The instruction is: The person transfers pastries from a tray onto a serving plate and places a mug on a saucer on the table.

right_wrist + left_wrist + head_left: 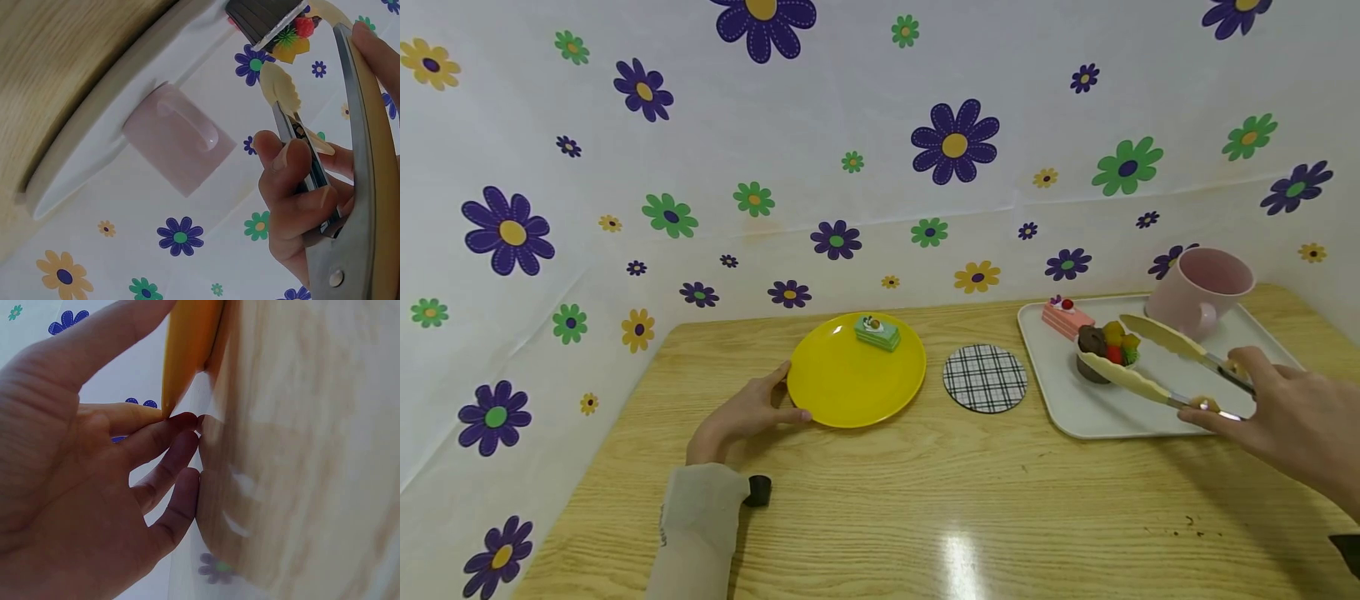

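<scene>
At the left rim of a yellow plate, my left hand rests with thumb and fingers spread, touching the edge. In the left wrist view its fingertips also meet the tabletop. A green toy cake slice lies on the plate's far right. My right hand grips tongs with cream scalloped tips. The tongs stand spread about a toy cupcake topped with fruit, on a white tray. Whether the tips touch it, I cannot tell. The right wrist view shows its brown ridged cup.
Behind the cupcake lies a pink toy cake slice. A pink mug stands at the tray's back right. Between plate and tray is a checked round coaster. Flower-printed cloth hangs behind the wooden table.
</scene>
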### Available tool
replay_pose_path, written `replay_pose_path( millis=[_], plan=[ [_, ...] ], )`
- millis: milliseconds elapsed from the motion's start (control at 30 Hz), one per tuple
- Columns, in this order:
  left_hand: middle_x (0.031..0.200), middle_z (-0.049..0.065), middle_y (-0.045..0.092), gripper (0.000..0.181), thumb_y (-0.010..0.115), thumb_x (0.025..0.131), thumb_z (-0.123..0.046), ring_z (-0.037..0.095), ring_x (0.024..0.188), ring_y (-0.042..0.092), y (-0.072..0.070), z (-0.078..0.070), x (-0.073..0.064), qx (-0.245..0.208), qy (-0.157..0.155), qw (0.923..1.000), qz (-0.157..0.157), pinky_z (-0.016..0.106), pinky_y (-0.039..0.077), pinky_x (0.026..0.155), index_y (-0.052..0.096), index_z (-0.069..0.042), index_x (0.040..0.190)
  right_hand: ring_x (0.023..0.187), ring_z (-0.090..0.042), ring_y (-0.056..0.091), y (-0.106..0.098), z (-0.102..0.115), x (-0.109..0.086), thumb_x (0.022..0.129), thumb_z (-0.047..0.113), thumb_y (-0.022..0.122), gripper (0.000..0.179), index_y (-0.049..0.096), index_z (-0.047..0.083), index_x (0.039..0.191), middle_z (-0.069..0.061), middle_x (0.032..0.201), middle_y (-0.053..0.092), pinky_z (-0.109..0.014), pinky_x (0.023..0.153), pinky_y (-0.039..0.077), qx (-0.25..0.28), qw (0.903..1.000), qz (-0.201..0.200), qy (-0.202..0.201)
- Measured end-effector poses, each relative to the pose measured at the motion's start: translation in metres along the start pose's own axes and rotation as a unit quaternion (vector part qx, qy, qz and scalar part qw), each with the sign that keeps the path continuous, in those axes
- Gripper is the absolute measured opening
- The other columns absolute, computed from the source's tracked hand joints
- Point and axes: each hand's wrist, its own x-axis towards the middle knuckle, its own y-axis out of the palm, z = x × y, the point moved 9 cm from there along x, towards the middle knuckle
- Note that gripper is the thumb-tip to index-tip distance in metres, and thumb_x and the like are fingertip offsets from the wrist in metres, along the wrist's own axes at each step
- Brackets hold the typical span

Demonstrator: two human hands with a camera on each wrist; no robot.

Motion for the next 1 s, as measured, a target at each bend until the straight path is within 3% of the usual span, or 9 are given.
replay_pose_path(
  millis=[400, 633, 733, 900, 1000],
  plan=[
    [0.15, 0.015, 0.016, 0.106, 0.07, 0.072, -0.052, 0.034, 0.136, 0.013, 0.0, 0.001, 0.001, 0.008, -0.004, 1.0, 0.0, 0.054, 0.012, 0.106, 0.011, -0.006, 0.146, 0.037, -0.016, 0.029, 0.006, -0.002, -0.003, 0.063, 0.07, 0.063, 0.085, 0.042, -0.002, 0.103, -0.003, 0.05, 0.038, -0.027, 0.035, 0.02, 0.015, 0.9998, 0.004, 0.009],
    [0.149, 0.016, 0.017, 0.106, 0.07, 0.073, -0.051, 0.034, 0.135, 0.014, 0.0, 0.001, 0.001, 0.008, 0.002, 1.0, 0.001, 0.055, 0.012, 0.106, 0.01, -0.005, 0.146, 0.036, -0.015, 0.029, 0.009, 0.0, -0.006, 0.065, 0.065, 0.066, 0.079, 0.043, -0.001, 0.102, 0.0, 0.048, 0.036, -0.026, 0.035, 0.018, 0.023, 0.9997, -0.006, -0.008],
    [0.149, 0.016, 0.017, 0.105, 0.07, 0.073, -0.051, 0.034, 0.135, 0.014, 0.0, 0.0, 0.001, 0.008, 0.004, 1.0, 0.001, 0.054, 0.012, 0.106, 0.01, -0.005, 0.146, 0.037, -0.015, 0.03, 0.014, 0.0, -0.005, 0.066, 0.065, 0.065, 0.081, 0.043, -0.003, 0.106, 0.0, 0.048, 0.036, -0.027, 0.035, 0.02, 0.014, 0.9998, 0.015, -0.007],
    [0.149, 0.016, 0.016, 0.106, 0.07, 0.073, -0.051, 0.034, 0.136, 0.013, 0.0, 0.0, 0.001, 0.007, 0.003, 1.0, 0.002, 0.055, 0.012, 0.106, 0.01, -0.005, 0.146, 0.04, -0.019, 0.04, 0.028, -0.002, -0.004, 0.068, 0.065, 0.064, 0.086, 0.042, -0.007, 0.109, -0.013, 0.052, 0.048, -0.033, 0.036, 0.037, 0.003, 0.997, 0.076, 0.011],
    [0.15, 0.015, 0.016, 0.106, 0.07, 0.073, -0.051, 0.034, 0.136, 0.013, 0.0, 0.0, 0.001, 0.006, 0.0, 1.0, 0.002, 0.055, 0.012, 0.106, 0.01, -0.005, 0.146, 0.04, -0.019, 0.04, 0.031, -0.003, -0.003, 0.069, 0.065, 0.063, 0.086, 0.042, -0.008, 0.108, -0.014, 0.053, 0.049, -0.033, 0.035, 0.037, 0.004, 0.9962, 0.085, 0.016]
  ],
)
